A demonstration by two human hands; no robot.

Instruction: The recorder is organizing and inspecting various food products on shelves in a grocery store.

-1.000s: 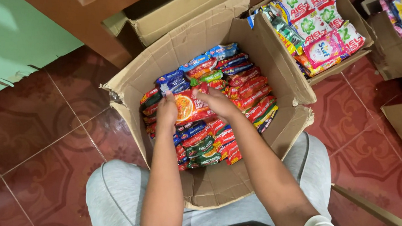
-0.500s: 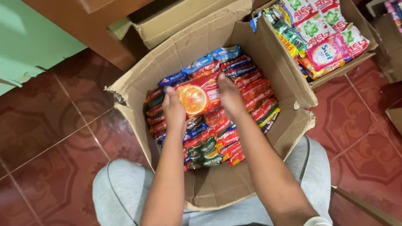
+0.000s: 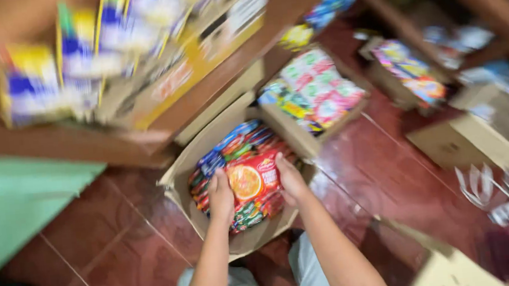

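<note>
Motion blur smears everything, so I read shapes only. My left hand [image 3: 220, 196] and right hand [image 3: 290, 180] clasp a red snack packet [image 3: 254, 181] between them, fingers curled on its edges, above the open cardboard box [image 3: 179, 180] of packets. At two o'clock, a second box [image 3: 314, 92] of packets; at eleven, shelf goods [image 3: 74, 48] too blurred to identify.

Both forearms bare, reaching fwd from 6 o'clock toward 12, roughly parallel. Left hand [image 3: 220, 196] at approx 9 o'clock of right hand [image 3: 290, 180], palms turned inward facing each other, fingers curled in a clamp. Wrists straight. Knees visible below, bent. Picture blurred.
</note>
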